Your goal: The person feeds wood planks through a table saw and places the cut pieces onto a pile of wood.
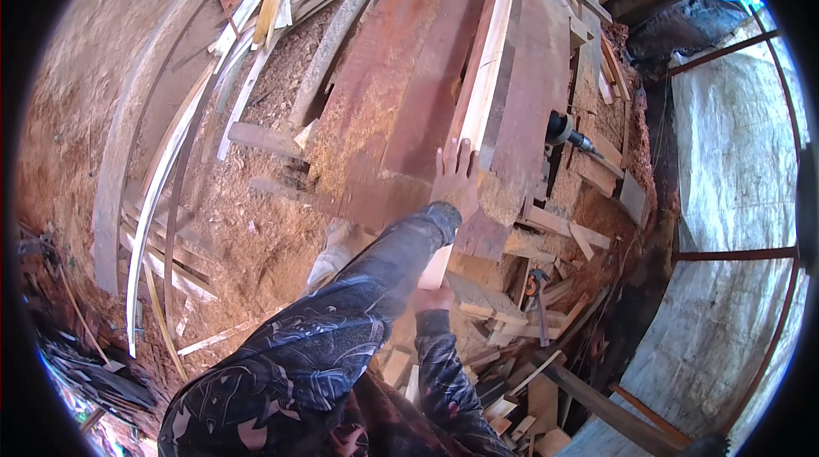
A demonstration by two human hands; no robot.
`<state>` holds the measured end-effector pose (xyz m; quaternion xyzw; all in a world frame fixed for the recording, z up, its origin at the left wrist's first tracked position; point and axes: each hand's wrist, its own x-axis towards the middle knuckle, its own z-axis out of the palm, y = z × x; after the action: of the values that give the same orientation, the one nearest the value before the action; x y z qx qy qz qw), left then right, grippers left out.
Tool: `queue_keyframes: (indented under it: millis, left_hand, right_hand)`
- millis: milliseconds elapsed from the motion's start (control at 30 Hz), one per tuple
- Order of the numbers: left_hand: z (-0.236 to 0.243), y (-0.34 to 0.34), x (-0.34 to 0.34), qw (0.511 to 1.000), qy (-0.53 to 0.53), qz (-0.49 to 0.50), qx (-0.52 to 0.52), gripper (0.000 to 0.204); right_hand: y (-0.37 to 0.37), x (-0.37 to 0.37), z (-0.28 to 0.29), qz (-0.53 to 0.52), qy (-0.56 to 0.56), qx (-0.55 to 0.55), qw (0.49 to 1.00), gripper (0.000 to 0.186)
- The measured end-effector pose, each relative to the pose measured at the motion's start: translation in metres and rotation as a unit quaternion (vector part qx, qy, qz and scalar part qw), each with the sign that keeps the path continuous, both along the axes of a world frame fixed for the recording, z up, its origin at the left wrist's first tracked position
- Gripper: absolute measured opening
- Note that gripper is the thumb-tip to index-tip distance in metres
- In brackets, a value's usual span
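Observation:
A long pale wooden strip (pixel 490 65) lies lengthwise on a reddish-brown wooden workbench (pixel 367 65), beside a darker length of wood. My left hand (pixel 456 177) rests on the strip near the front of the bench, palm down with fingers stretched out. Closer to me, my right hand (pixel 435 296) is closed around the strip's near end, which sticks out past the bench edge. My left sleeve covers part of the strip between the two hands, and some of my right fingers are hidden.
A power drill (pixel 570 133) lies at the bench's right edge. Offcuts (pixel 486 299) are heaped below it, with an angled tool (pixel 537 286) among them. Long thin strips (pixel 162 193) and sawdust (pixel 247 227) spread over the left side. Pale sheeting (pixel 734 150) hangs at right.

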<state>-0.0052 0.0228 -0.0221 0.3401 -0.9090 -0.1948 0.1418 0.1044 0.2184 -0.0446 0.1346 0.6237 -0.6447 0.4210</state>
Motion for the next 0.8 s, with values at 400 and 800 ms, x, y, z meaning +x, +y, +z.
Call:
queue_keyframes:
  millis: [400,800]
  left_hand:
    - [0.003,-0.022,-0.017,1.0,-0.017,-0.015,0.009,0.074]
    - [0.001,-0.021,-0.02,1.0,-0.015,-0.01,-0.02,0.071]
  right_hand:
    - [-0.001,-0.023,0.046,-0.053,0.055,0.033,0.997,0.079]
    - [-0.035,-0.065,0.077,0.484,0.646,0.305,0.505,0.082]
